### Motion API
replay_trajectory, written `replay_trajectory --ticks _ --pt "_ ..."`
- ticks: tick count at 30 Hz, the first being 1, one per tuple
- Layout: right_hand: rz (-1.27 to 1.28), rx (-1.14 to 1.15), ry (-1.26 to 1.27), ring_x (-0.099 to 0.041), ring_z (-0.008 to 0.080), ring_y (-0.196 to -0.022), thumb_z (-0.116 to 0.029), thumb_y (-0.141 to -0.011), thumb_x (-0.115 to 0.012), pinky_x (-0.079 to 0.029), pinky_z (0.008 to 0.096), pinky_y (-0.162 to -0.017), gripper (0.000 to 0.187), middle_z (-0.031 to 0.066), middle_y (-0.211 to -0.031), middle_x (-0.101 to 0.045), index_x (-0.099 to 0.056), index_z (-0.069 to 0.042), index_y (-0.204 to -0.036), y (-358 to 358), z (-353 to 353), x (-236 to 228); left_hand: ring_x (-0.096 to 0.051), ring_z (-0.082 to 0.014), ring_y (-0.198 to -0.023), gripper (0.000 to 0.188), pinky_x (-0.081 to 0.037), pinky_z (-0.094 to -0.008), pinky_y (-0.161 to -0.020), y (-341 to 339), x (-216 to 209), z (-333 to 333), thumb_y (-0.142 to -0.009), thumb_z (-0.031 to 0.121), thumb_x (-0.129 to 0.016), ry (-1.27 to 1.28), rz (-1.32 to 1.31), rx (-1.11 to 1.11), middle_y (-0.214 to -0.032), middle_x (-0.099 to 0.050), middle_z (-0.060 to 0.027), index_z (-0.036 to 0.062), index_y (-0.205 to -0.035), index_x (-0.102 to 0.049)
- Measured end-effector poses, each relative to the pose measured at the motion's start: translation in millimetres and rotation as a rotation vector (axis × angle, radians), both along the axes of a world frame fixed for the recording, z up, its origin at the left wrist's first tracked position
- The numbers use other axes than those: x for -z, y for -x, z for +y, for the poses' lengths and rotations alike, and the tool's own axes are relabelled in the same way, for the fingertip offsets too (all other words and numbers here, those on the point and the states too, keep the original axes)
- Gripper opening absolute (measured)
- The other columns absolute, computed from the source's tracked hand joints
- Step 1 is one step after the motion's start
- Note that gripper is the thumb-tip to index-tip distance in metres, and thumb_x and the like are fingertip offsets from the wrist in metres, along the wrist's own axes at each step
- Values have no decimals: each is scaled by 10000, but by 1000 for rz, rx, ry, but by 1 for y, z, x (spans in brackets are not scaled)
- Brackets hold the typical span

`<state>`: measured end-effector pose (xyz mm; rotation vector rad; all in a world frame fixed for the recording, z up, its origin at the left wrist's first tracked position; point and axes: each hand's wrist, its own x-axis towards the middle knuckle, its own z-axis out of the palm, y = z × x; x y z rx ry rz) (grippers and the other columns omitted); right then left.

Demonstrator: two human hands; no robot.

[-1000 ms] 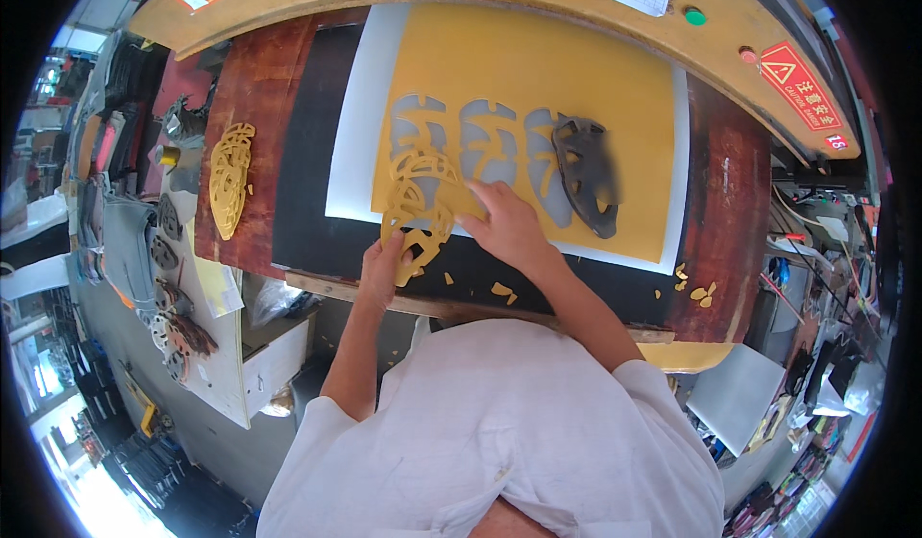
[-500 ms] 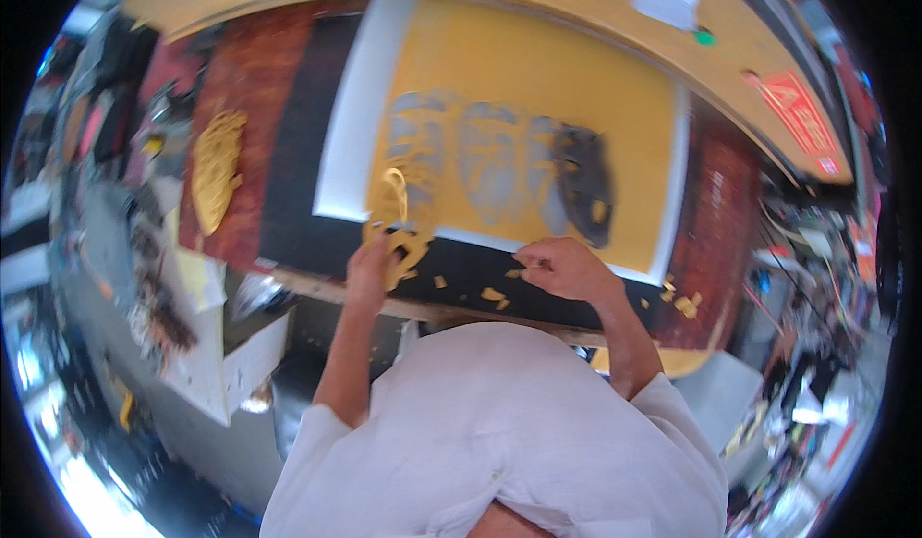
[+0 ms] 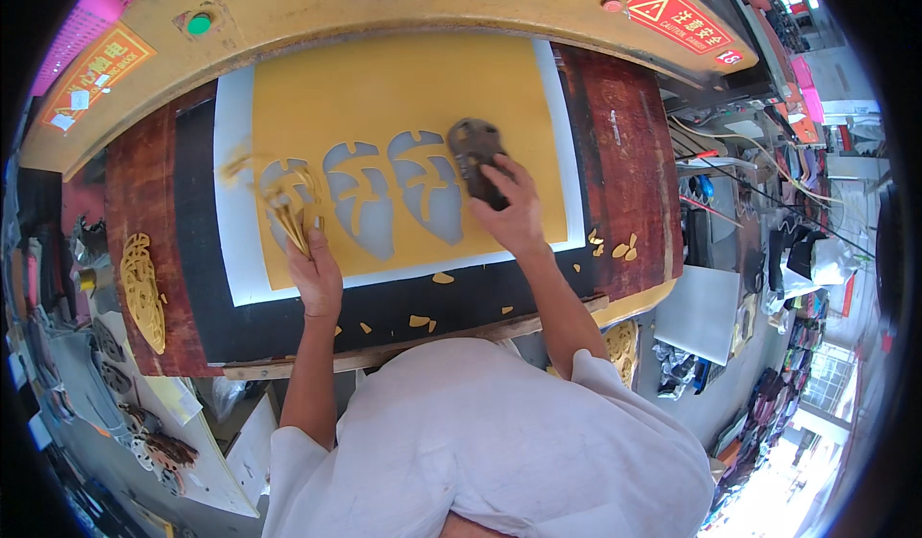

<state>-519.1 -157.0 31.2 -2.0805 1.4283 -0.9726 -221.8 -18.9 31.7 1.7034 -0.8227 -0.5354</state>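
Head view: the hands are apart; the left hand (image 3: 317,279) is closed around a bundle of thin yellow pieces (image 3: 295,223), blurred at its upper end, over the left part of a yellow sheet (image 3: 413,86); the right hand (image 3: 514,213) grips the lower right edge of a dark oblong die (image 3: 473,146), right of the cut-outs (image 3: 370,216); I cannot tell whether the die touches the sheet; yellow scraps (image 3: 420,322) dot the worktop (image 3: 624,144).

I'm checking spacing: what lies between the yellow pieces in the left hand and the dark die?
The head view shows two grey cut-outs in the yellow sheet between the yellow pieces and the dark die.
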Motion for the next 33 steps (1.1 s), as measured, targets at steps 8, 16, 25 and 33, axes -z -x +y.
replay_trajectory --ticks 8,16,25,33 --pt "377 182 175 -510 459 -1279 -200 -725 -821 -460 599 -1029 480 131 -1415 -586 -781 -115 -1196 -1 -10 5 -626 -282 -1070 370 -494 -366 -946 -9 56 6 -1091 198 -561 -48 -43 53 -1205 -646 -195 -58 -1359 -562" --pt "80 167 47 -491 479 -1360 -296 -825 -828 -443 575 -1108 496 205 -1487 -548 -745 -96 -1272 12 -74 5 -635 -227 -1135 412 -513 -389 -975 -30 34 71 -1119 244 -528 -162 26 -178 -1304 -637 -149 -22 -1434 -528" --pt "-307 357 -122 -708 163 -869 -154 -977 -706 -571 308 -814 469 147 -1009 -745 -623 24 -1403 39 -171 -28 -688 -424 -1002 438 -533 -474 -870 -75 79 -76 -1104 307 -533 -131 -267 -381 -1138 -700 -289 -84 -1291 -600" --pt "-12 61 28 -676 399 -921 -201 -957 -653 -558 504 -757 710 162 -966 -712 -388 59 -1562 -22 -269 -53 -684 -302 -1013 418 -541 -424 -879 -127 77 -189 -1112 309 -528 -164 -216 -262 -1153 -697 -206 -39 -1333 -598"
